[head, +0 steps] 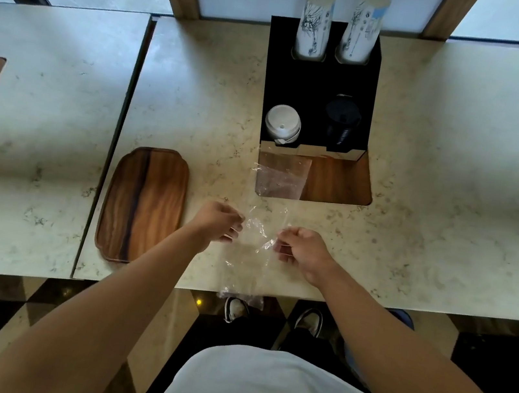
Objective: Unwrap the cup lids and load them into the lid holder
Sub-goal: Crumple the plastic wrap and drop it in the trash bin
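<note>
Both hands, left hand and right hand, pinch the clear plastic wrapper, fingers clamped on its edges. The black lid holder has white lids front-left and black lids front-right, paper cups behind

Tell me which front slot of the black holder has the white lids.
The front-left slot: its white lids show pale against the black holder. The front-right slot holds black lids; the two back slots hold paper cups.

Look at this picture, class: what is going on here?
A person stands at a stone counter, both hands pinching a clear plastic wrapper: the left hand on one side, the right hand on the other. The wrapper looks empty. In the black holder behind sit white lids and black lids. A wooden tray lies left.
</note>
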### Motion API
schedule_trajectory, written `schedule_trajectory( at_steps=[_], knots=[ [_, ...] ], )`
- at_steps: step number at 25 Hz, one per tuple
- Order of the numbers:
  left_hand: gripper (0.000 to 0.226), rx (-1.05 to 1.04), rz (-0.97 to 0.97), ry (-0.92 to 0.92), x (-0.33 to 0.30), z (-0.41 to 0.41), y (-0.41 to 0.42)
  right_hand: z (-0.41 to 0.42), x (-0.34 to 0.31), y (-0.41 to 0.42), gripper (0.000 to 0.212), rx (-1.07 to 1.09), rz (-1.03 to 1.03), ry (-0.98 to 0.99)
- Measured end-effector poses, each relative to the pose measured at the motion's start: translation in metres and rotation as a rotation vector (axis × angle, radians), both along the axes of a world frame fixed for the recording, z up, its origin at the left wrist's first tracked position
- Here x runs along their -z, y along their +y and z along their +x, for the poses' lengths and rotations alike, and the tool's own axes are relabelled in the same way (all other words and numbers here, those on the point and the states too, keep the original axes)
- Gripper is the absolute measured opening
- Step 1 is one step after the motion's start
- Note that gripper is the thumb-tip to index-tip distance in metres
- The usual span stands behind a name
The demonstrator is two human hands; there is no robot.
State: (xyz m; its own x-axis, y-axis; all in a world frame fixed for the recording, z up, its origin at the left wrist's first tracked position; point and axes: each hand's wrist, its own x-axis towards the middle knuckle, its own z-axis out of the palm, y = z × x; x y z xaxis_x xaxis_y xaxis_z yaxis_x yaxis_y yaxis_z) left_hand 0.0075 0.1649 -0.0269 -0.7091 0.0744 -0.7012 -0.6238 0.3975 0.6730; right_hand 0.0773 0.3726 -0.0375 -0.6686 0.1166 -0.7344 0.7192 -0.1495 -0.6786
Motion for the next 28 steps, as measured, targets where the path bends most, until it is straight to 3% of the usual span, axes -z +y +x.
schedule_trajectory(
  at_steps=[3,8,14,19,24,28],
  knots=[
    [0.013,-0.037,0.081,0.013,-0.006,0.013,0.008,0.002,-0.002,0.023,0.005,0.019,-0.051,0.042],
    [0.012,-0.127,0.233,-0.044,-0.016,0.028,0.024,0.007,-0.009,0.059,0.024,-0.053,-0.114,0.118],
    [0.011,-0.17,0.328,-0.043,-0.019,0.039,0.037,0.014,-0.012,0.081,0.02,-0.062,-0.241,0.147],
    [0.012,-0.159,0.318,0.026,-0.018,0.046,0.042,0.017,-0.015,0.082,0.01,-0.014,-0.175,0.144],
    [0.021,-0.233,0.435,0.003,-0.016,0.045,0.039,0.015,-0.022,0.081,0.006,-0.04,-0.14,0.242],
    [0.03,-0.33,0.522,-0.106,-0.012,0.041,0.04,0.012,-0.021,0.082,0.026,0.08,-0.308,0.245]
  ],
)
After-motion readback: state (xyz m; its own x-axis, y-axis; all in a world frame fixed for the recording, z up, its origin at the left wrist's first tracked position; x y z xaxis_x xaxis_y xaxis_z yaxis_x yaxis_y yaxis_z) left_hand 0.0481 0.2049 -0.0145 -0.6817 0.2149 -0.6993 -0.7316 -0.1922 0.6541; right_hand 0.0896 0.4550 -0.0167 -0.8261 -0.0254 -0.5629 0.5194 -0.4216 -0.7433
